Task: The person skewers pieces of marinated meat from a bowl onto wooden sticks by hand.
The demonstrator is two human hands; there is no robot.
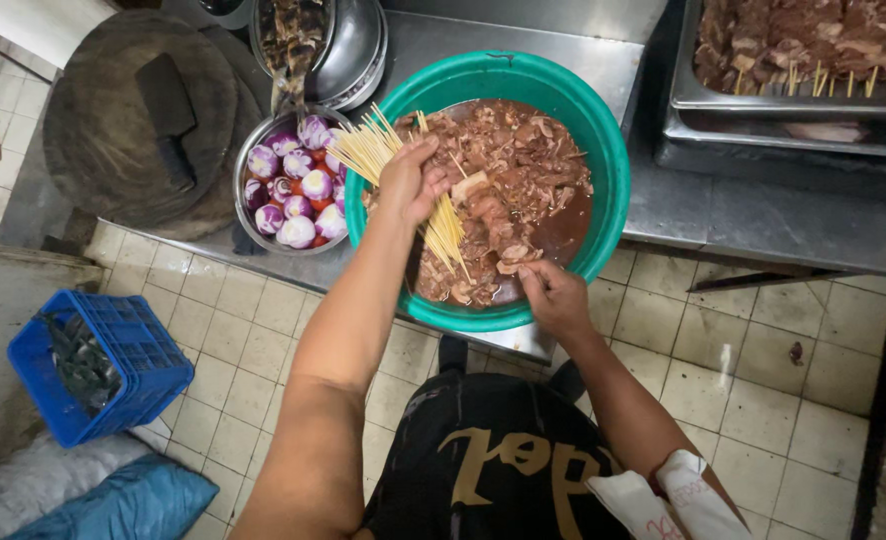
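Many thin sticks (418, 185) sit gripped in my left hand (410, 180), their long axis slanting across the green bowl (603, 150). My right hand (553, 295), fingers pinching meat (508, 170), is nearer the bowl's front rim.

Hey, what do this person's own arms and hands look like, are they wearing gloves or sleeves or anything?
No gloves: the left hand and right hand are bare, with no rings or watch visible. Both forearms are bare up past the elbows, with no sleeves in view. Below them shows a black top with a large gold print, and a white cloth with red marks lies by the right upper arm.
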